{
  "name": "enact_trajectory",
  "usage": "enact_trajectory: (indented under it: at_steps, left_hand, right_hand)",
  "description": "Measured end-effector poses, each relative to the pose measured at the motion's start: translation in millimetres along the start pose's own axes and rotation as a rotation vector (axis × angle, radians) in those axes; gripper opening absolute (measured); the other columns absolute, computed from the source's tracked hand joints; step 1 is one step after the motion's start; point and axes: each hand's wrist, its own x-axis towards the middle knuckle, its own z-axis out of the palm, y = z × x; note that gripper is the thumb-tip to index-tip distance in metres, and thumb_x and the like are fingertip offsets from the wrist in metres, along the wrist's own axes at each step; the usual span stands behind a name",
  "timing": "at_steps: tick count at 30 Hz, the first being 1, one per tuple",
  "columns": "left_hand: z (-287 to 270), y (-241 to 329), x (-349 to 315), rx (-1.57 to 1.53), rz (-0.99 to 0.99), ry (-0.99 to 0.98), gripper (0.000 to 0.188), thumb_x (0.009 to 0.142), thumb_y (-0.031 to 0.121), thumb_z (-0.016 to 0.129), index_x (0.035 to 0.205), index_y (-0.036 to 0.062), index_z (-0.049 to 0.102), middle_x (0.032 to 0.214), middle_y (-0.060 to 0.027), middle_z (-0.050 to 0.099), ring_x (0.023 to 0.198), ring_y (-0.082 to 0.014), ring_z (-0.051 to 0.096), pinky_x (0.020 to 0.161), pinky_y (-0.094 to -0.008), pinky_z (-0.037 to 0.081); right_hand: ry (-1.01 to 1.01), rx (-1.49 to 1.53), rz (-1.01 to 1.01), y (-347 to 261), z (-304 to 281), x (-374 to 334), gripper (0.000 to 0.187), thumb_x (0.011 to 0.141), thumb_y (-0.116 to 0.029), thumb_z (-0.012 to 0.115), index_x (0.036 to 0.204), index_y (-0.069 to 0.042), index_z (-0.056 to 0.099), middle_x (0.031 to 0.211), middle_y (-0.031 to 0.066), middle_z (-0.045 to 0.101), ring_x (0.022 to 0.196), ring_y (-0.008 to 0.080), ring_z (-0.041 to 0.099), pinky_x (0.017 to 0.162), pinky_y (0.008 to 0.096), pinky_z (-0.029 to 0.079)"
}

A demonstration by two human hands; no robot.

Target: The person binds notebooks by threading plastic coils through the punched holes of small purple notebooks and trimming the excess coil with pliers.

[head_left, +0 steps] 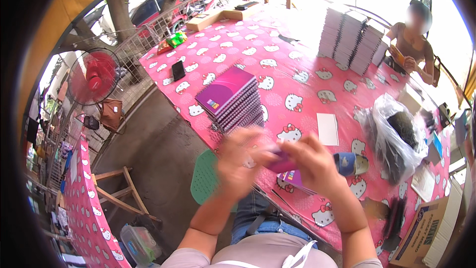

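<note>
In front of my body, a purple-covered notebook [280, 163] is up in my right hand [317, 166], whose fingers close over its far edge. My left hand [238, 164] is at the notebook's left end, its fingers smeared by motion, so their grip is unclear. Both hands hide much of the notebook. Below them, another purple notebook [297, 180] lies on the pink patterned tablecloth [277, 100]. Just beyond my left hand rises a tall stack of purple spiral notebooks [230, 94].
At right are a blue cup-like item [351, 164], a clear plastic bag [384, 134], a black brush [395, 218] and a cardboard box [424, 233]. White spiral-bound stacks [349, 39] stand far right near a seated person [414, 44]. A green stool [203, 178] sits by the table edge.
</note>
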Motion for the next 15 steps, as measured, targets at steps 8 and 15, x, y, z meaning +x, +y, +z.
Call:
enact_trajectory:
  at_steps: [8, 15]
  left_hand:
    - [-72, -150, 56, -0.363, -0.485, 0.274, 0.084, 0.094, 0.069, 0.015, 0.144, 0.0040, 0.036, 0.138, -0.0139, 0.046, 0.126, -0.0217, 0.044, 0.107, -0.0350, 0.029]
    - [-43, -136, 66, -0.145, -0.404, 0.549, 0.056, 0.101, 0.049, 0.039, 0.097, -0.0008, 0.063, 0.083, -0.0050, 0.063, 0.073, -0.0094, 0.053, 0.070, -0.0262, 0.044]
  right_hand:
    - [0.467, -0.019, 0.158, 95, 114, 135, 0.035, 0.080, -0.019, 0.069, 0.106, 0.001, 0.058, 0.100, 0.0149, 0.061, 0.093, 0.0259, 0.060, 0.077, 0.0373, 0.049]
    - [0.498, 0.200, 0.282, 100, 133, 156, 0.031, 0.089, -0.023, 0.055, 0.106, 0.002, 0.056, 0.101, 0.0174, 0.054, 0.093, 0.0297, 0.055, 0.082, 0.0398, 0.044]
